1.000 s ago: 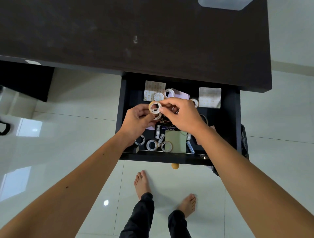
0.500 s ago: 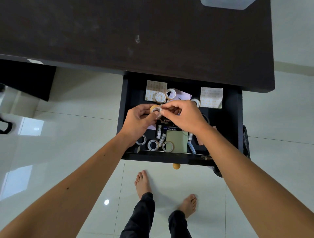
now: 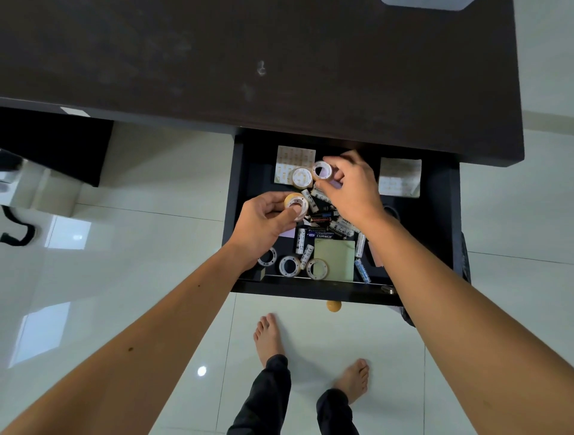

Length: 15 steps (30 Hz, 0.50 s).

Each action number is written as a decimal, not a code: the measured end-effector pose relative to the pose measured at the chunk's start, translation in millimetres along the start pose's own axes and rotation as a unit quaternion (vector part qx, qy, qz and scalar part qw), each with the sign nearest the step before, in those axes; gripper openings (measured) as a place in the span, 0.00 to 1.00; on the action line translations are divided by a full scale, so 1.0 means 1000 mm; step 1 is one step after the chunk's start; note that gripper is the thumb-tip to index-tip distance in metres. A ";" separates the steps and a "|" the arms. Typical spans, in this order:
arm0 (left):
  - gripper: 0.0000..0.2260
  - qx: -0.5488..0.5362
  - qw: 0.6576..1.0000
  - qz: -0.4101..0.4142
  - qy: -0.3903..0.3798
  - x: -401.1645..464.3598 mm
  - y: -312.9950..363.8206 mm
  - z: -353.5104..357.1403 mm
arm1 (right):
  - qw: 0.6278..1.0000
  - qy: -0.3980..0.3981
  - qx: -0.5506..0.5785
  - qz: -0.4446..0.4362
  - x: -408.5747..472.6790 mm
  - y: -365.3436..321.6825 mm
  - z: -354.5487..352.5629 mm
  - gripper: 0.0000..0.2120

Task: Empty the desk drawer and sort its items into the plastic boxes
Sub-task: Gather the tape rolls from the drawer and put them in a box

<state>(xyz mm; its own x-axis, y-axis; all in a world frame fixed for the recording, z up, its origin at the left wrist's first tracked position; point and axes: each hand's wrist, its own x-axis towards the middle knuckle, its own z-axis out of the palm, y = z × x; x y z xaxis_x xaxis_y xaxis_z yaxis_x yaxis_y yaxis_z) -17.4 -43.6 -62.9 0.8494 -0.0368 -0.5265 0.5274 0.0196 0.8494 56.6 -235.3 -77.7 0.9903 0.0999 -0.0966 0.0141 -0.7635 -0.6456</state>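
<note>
Left fingers: the left hand [image 3: 264, 222] pinches a small yellowish roll of tape with a white core [image 3: 296, 202] between thumb and forefinger, holding it just above the left middle of the drawer.
Right fingers: the right hand [image 3: 352, 188] closes thumb and fingertips around a small clear roll of tape with a white core [image 3: 322, 170], at the back of the drawer; whether that roll is lifted or resting cannot be told.
Beside the right hand: a third small whitish tape roll [image 3: 302, 177] lies just left of the clear one, on a pale printed paper square [image 3: 295, 161].
Drawer: the open black desk drawer [image 3: 231, 217] is pulled out from under the desk, a small round wooden knob [image 3: 334, 305] on its front.
Drawer contents: a loose heap of AA batteries [image 3: 329, 223] in the middle, three more tape rolls [image 3: 289, 265] along the front left, a pale green sticky-note pad [image 3: 334, 259] at the front, a second printed paper square [image 3: 400, 181] at the back right.
Desk: the dark brown wooden desktop [image 3: 248, 62] fills the upper part of the view; a corner of a translucent plastic box [image 3: 425, 3] sits at its far edge.
Room: glossy white floor tiles [image 3: 139, 174] reflect light; the person's bare feet [image 3: 267, 337] and dark trouser legs stand below the drawer.
</note>
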 end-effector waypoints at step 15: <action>0.15 -0.025 1.000 -0.007 -0.014 -0.008 0.008 0.001 | 0.991 -0.051 0.058 -0.110 -0.057 -0.022 -0.025 0.23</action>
<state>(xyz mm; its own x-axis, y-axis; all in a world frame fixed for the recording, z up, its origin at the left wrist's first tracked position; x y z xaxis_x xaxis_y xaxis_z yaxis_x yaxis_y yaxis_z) -19.3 -43.9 -51.7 0.8412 -0.0659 -0.5367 0.5404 0.0696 0.8385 3.1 -240.2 -38.8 0.9456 0.3251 -0.0157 0.2071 -0.6383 -0.7414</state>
